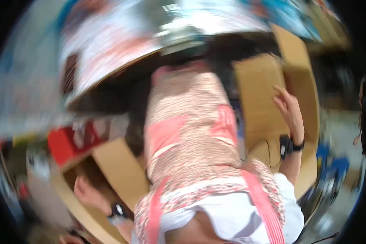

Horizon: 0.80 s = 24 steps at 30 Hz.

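Note:
My right hand (288,109) is over the open cardboard box (311,105) on my right, its fingers partly spread and nothing visible in them. On the other side, my left hand (89,194) hangs over a second cardboard box (120,173) with a raised flap. The left fingers are loosely extended and somewhat blurred, and I see no object in them. Neither hand clearly touches its box. Each wrist wears a dark band with a small device. Between my arms lies a patterned apron (191,150) with pink pockets and straps.
Ahead stands a worktable (110,57) with pale, smeared material on it and a grey-green machine (181,38) at its near edge. A red container (65,144) is beyond the left box. Blue objects (335,168) stand at the far right. Much is motion-blurred.

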{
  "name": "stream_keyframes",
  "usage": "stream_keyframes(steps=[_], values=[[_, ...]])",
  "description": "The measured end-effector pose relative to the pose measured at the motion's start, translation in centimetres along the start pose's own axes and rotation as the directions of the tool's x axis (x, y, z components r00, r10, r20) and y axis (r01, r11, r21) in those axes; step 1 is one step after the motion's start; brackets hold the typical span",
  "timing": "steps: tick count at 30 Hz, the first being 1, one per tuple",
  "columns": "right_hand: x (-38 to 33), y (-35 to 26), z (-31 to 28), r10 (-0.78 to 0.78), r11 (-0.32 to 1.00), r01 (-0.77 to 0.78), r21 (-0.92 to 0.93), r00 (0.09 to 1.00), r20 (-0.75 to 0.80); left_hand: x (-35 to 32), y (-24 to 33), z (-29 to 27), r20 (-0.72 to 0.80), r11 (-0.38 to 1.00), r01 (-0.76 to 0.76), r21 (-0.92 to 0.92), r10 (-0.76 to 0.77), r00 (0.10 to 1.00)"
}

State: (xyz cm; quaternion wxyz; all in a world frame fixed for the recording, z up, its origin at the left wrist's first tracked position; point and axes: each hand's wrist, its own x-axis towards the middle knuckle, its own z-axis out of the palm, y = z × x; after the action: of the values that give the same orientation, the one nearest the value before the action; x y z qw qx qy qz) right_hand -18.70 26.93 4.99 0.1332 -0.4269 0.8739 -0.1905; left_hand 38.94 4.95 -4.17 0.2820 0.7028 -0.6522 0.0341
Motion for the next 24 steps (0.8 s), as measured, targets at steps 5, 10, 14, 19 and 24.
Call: stream_keyframes(steps=[5,10,14,19,24], values=[[-5.5,12.3,-9.3,0.125,0.966,-0.185,-0.183,0.947,-0.297,-0.3,13.3,2.2,0.221,0.748,0.18,-0.639,-0.045,0.974],[-9.3,26.0,-10.1,0.395,0.873,-0.467,-0.14,0.846,-0.357,-3.8,24.9,8.0,0.562,0.681,0.159,-0.715,0.424,0.711],[-8.9,33.5,-3.7,0.485,0.861,-0.49,-0.136,0.872,-0.071,-6.3,30.7,7.4,0.557,0.694,-0.098,-0.713,0.645,0.523],[-1.8,35.7,6.5,0.447,0.863,-0.401,-0.306,0.89,0.094,-7.4,30.8,9.3,0.713,0.8,-0.163,-0.578,0.592,0.376],[2.4,39.3,11.0,0.502,0.795,-0.486,-0.364,0.863,-0.056,-8.2,31.6,9.9,0.705,0.806,-0.167,-0.568,0.581,0.407]])
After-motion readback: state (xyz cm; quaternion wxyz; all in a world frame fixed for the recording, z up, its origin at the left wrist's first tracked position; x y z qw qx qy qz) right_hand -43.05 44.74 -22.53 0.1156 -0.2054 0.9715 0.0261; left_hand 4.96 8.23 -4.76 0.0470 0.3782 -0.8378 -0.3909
